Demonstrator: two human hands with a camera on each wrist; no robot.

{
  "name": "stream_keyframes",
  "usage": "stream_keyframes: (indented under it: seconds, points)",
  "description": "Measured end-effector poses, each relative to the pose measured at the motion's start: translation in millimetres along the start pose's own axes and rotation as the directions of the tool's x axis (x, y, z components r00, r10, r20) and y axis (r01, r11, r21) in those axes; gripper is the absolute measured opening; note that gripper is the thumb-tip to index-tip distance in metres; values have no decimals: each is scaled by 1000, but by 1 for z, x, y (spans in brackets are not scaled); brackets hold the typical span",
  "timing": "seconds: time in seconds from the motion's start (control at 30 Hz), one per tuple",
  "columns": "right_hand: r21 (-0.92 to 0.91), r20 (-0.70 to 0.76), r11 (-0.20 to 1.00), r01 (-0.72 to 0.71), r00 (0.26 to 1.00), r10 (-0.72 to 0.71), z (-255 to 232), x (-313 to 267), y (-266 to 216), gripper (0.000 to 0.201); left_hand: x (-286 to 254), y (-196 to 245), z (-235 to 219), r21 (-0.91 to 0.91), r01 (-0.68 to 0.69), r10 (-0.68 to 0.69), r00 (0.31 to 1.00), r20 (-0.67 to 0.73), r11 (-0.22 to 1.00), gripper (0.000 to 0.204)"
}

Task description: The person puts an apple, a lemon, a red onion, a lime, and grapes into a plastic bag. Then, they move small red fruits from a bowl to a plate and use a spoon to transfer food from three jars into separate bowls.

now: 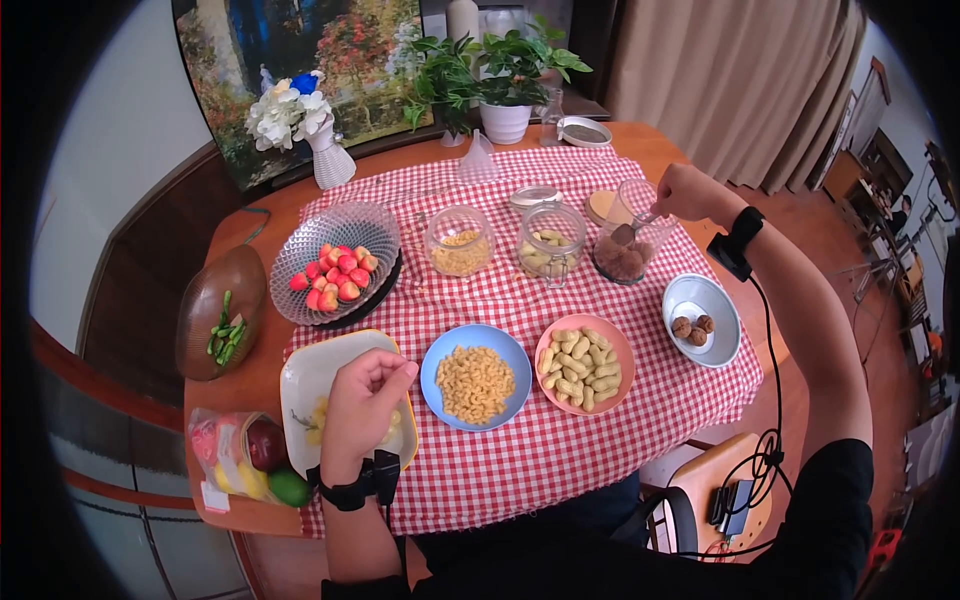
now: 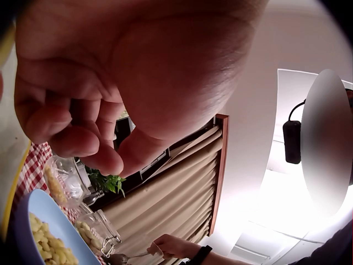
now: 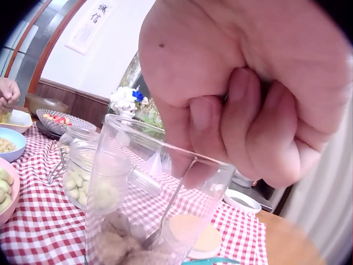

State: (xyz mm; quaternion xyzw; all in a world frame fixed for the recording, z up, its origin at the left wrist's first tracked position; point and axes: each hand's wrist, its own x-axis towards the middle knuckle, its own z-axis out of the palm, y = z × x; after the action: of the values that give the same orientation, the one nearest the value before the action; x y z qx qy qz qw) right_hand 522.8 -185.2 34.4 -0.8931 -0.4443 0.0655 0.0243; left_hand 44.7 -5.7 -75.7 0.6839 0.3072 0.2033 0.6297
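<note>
My right hand pinches the handle of a metal spoon that reaches down into a tall glass jar. Brown walnuts fill the jar's lower part, and the spoon's bowl lies against them. Over the white tray with a yellow rim, my left hand hangs with loosely curled fingers and nothing in them. It partly hides some pale yellow pieces in the tray. To the jar's right, a metal bowl holds several walnuts.
A blue plate of macaroni and a pink plate of peanuts stand in front. Behind them are a jar of pasta and a clip-top jar of peanuts. At left sit a glass fruit bowl and a bag of fruit.
</note>
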Motion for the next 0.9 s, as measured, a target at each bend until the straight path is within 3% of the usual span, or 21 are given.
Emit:
stream_keyframes:
  seconds: [0.23,0.37,0.5,0.77,0.9]
  points:
    - [155,-8,983,-99,995,102,-31,-15,-14,24,0,0,-1,4,-8,8,1000,2,1000,11]
    - [21,21,999,-49,999,48,-31,-14,-15,22,0,1,-1,6,-10,10,1000,8,1000,11]
    - [40,31,999,5,999,-7,-23,-8,-13,20,-1,2,0,7,-10,10,1000,4,1000,11]
    - [37,131,991,-128,984,122,-38,-4,-9,18,-2,3,-1,1,-14,14,1000,-4,1000,11]
    - [87,109,993,-80,992,70,-28,-1,-12,19,-2,4,1,11,-21,21,1000,6,1000,11]
